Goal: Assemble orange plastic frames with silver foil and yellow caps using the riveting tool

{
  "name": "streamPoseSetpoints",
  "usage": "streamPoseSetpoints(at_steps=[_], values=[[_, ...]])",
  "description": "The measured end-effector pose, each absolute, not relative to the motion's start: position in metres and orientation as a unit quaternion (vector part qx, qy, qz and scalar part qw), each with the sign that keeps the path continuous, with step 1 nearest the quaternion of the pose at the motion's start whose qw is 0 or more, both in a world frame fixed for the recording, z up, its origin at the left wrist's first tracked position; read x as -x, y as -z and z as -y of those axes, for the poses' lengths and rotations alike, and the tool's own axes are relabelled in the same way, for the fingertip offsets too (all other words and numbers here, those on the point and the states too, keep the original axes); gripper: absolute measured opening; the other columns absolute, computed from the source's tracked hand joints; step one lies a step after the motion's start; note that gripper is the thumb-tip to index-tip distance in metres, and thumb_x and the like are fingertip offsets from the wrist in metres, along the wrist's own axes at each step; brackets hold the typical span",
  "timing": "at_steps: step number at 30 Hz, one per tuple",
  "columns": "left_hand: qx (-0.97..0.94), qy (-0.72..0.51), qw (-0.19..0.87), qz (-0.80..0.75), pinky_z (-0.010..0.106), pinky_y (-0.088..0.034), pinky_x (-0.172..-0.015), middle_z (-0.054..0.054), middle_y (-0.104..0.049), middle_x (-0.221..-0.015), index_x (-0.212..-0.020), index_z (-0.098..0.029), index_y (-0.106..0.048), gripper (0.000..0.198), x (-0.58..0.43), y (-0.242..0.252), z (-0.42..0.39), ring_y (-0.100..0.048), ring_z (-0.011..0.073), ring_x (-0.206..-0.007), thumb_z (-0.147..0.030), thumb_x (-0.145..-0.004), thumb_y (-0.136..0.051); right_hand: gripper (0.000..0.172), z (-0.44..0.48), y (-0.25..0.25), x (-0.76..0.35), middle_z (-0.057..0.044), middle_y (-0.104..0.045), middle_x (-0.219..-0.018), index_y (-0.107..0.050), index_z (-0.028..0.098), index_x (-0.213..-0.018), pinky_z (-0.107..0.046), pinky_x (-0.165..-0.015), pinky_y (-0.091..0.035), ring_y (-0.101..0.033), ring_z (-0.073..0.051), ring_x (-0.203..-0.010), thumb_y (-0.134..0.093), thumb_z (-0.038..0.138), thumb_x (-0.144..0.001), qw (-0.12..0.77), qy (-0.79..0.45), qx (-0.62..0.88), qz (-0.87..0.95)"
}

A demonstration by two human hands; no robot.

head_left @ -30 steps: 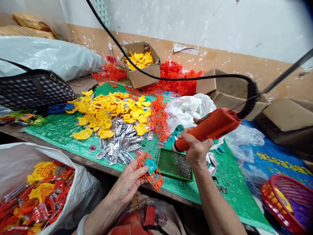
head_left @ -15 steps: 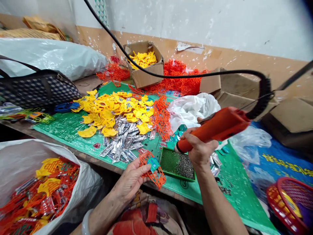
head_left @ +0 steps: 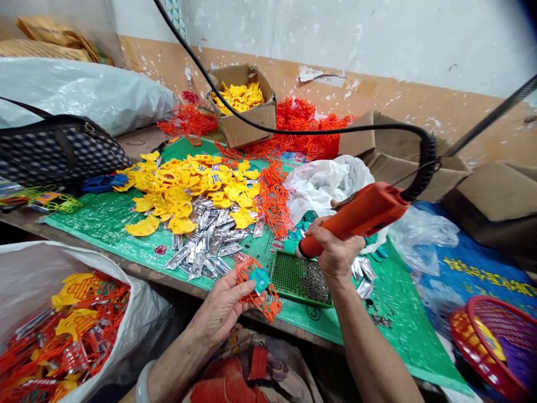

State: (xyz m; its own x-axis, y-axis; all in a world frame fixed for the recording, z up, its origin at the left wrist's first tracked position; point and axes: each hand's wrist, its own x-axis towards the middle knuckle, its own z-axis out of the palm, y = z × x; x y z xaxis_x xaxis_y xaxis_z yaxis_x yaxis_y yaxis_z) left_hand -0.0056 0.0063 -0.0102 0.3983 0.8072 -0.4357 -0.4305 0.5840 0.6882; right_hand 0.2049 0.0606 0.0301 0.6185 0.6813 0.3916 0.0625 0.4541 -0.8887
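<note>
My left hand (head_left: pixel 229 302) pinches an orange openwork plastic frame (head_left: pixel 268 305) with a teal plastic piece (head_left: pixel 260 279) on its middle, above the table's front edge. In my right hand (head_left: pixel 335 254) is a red corded electric screwdriver (head_left: pixel 356 218), slanting down to the left. Its tip is over a green tray (head_left: pixel 289 271) with a grid bottom. A heap of small screws (head_left: pixel 315 282) fills the tray's right side. Behind the tray lie more teal pieces (head_left: pixel 300 229), partly hidden by the screwdriver and my right hand.
Yellow plastic parts (head_left: pixel 180 187) and silver parts (head_left: pixel 210 235) are heaped on the green table cover (head_left: pixel 104 215). An open white sack (head_left: pixel 142 313) of assembled pieces stands at left. A cardboard box (head_left: pixel 247 126), orange frames (head_left: pixel 312 134) and a white bag (head_left: pixel 331 182) lie behind; a red basket (head_left: pixel 474 330) is right.
The whole view has shifted slightly. Both hands keep their grip on the orange frame and the screwdriver, and the screwdriver's tip stays near the tray.
</note>
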Motion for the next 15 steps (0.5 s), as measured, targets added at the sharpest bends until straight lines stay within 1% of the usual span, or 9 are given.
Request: streamPoseSetpoints(at_steps=[3, 8, 10, 12, 15], values=[[-0.239, -0.388, 0.798, -0.394, 0.037, -0.057, -0.081, 0.011, -0.073, -0.113, -0.110, -0.017, -0.071, 0.039, 0.0058, 0.0102, -0.0057, -0.070, 0.0246, -0.093, -0.023, -0.073, -0.080, 0.015, -0.0600, -0.0327, -0.2033, 0.004, -0.063, -0.058, -0.063, 0.017, -0.064, -0.031, -0.051, -0.046, -0.055, -0.013, -0.048, -0.076, 0.018, -0.057, 0.763, -0.207, 0.478, 0.384], [-0.238, -0.391, 0.796, -0.396, 0.038, -0.057, -0.081, 0.010, -0.073, -0.113, -0.109, -0.018, -0.071, 0.036, 0.0053, 0.0096, -0.0060, -0.069, 0.0253, -0.093, -0.022, -0.074, -0.079, 0.024, -0.0588, -0.0356, -0.2016, 0.004, -0.063, -0.057, -0.065, 0.017, -0.076, -0.032, -0.052, -0.048, -0.056, -0.014, -0.048, -0.078, 0.017, -0.055, 0.763, -0.223, 0.471, 0.382], [-0.236, -0.391, 0.796, -0.398, 0.038, -0.057, -0.080, 0.011, -0.073, -0.112, -0.109, -0.017, -0.070, 0.037, 0.0047, 0.0086, -0.0064, -0.069, 0.0253, -0.093, -0.022, -0.074, -0.079, 0.024, -0.0587, -0.0347, -0.2018, 0.004, -0.064, -0.058, -0.064, 0.017, -0.074, -0.033, -0.054, -0.048, -0.056, -0.014, -0.050, -0.079, 0.018, -0.055, 0.762, -0.217, 0.475, 0.383], [-0.232, -0.391, 0.795, -0.402, 0.037, -0.058, -0.079, 0.011, -0.073, -0.111, -0.108, -0.017, -0.070, 0.038, 0.0041, 0.0074, -0.0066, -0.070, 0.0245, -0.091, -0.021, -0.072, -0.081, 0.022, -0.0590, -0.0329, -0.2022, 0.004, -0.064, -0.060, -0.063, 0.017, -0.072, -0.034, -0.055, -0.049, -0.057, -0.015, -0.050, -0.078, 0.019, -0.056, 0.759, -0.210, 0.477, 0.389], [-0.222, -0.397, 0.795, -0.402, 0.034, -0.058, -0.076, 0.009, -0.074, -0.107, -0.109, -0.018, -0.070, 0.040, 0.0037, 0.0066, -0.0064, -0.071, 0.0209, -0.083, -0.020, -0.070, -0.082, 0.021, -0.0597, -0.0304, -0.2022, 0.004, -0.064, -0.061, -0.062, 0.018, -0.074, -0.035, -0.056, -0.049, -0.057, -0.015, -0.050, -0.077, 0.020, -0.058, 0.756, -0.211, 0.476, 0.397]])
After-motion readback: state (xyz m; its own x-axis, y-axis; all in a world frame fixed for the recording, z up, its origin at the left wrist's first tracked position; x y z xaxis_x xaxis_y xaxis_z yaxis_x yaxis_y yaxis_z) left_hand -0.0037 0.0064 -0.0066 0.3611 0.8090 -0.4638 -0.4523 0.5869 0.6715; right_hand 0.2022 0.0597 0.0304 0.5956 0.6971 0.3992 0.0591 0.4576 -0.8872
